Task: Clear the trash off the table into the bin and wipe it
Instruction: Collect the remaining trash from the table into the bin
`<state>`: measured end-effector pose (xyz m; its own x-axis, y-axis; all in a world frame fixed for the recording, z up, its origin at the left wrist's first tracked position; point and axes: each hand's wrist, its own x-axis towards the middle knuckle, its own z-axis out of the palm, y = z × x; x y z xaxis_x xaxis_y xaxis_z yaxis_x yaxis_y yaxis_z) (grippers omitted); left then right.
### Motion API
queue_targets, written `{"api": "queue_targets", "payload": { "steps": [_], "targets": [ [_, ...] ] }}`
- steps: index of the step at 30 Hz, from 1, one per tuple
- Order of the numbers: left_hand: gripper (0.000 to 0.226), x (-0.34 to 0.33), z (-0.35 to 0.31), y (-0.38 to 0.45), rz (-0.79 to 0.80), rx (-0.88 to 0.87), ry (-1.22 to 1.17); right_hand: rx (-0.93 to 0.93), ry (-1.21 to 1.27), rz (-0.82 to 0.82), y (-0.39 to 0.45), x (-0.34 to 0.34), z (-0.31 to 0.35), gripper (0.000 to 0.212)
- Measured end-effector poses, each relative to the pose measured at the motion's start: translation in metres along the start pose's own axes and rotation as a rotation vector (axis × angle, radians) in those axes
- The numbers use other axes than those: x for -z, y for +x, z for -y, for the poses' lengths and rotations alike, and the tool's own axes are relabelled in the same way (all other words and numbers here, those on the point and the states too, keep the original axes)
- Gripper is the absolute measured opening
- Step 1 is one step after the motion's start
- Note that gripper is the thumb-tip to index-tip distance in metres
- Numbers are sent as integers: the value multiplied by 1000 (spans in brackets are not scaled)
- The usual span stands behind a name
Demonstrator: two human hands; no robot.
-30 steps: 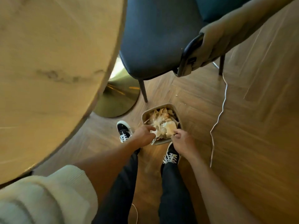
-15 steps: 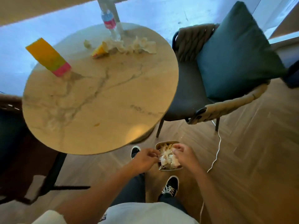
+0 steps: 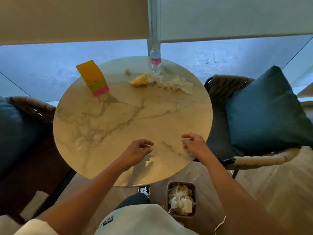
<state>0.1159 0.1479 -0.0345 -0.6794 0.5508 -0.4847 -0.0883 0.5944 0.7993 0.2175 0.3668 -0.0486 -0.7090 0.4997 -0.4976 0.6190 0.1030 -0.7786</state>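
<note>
The round marble table fills the middle of the view. At its far side lie crumpled white tissues, a small paper ball, a yellow wrapper, an upright water bottle and a yellow and pink carton. The small bin stands on the floor near my feet, stuffed with crumpled paper. My left hand and my right hand hover over the near part of the table, fingers loosely curled, holding nothing.
A chair with a teal cushion stands right of the table, and another dark chair on the left. A white cable lies on the wooden floor beside the bin. A window wall runs behind the table.
Both hands have left the bin on the floor and risen above the near table edge. The view has lifted from the floor to the whole tabletop.
</note>
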Motion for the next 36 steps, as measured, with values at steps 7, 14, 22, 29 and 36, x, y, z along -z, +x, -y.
{"api": "queue_targets", "payload": {
  "steps": [7,14,22,29,36],
  "targets": [
    [18,76,-12,81,-54,-9,15,4,-12,-7,71,-14,59,18],
    [31,134,-46,202,-195,-159,311,-21,-24,-15,134,-44,100,10],
    [74,152,-74,329,-245,-198,574,-2,-57,-21,179,-68,127,11],
    [48,161,-59,355,-401,-333,655,34,-189,-30,214,-77,158,21],
    [32,165,-42,311,-524,-339,117,269,-644,-144,262,-91,176,48]
  ]
}}
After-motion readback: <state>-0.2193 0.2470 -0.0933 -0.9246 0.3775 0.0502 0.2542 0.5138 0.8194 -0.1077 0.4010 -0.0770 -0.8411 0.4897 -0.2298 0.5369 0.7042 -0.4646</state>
